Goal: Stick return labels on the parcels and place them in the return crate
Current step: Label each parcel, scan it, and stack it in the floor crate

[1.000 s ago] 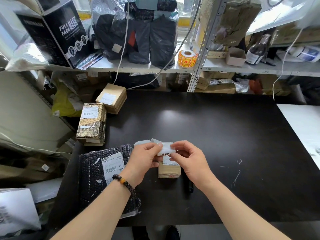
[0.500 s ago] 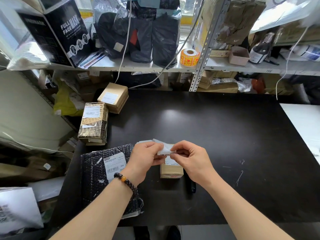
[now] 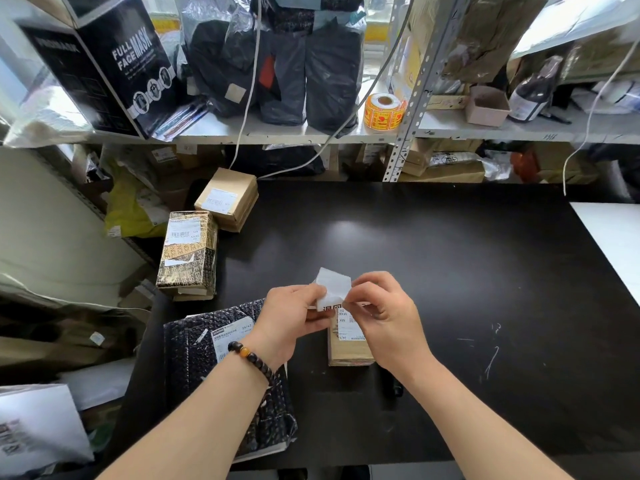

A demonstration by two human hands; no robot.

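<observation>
Fingertips of left hand [image 3: 294,317] and right hand [image 3: 384,313] pinch a thin white paper return label [image 3: 332,287] just above the small brown cardboard parcel [image 3: 349,351]. Light and floppy, it seems best held by its edges.

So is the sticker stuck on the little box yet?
Not yet. The left hand and right hand pinch the white label, lifted and curled, over the small brown box, not flat on it.

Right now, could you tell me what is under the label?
A brown box lies on the table below the label, a printed sticker on its top. The left hand and right hand pinch the label and cover the box's far end.
</observation>
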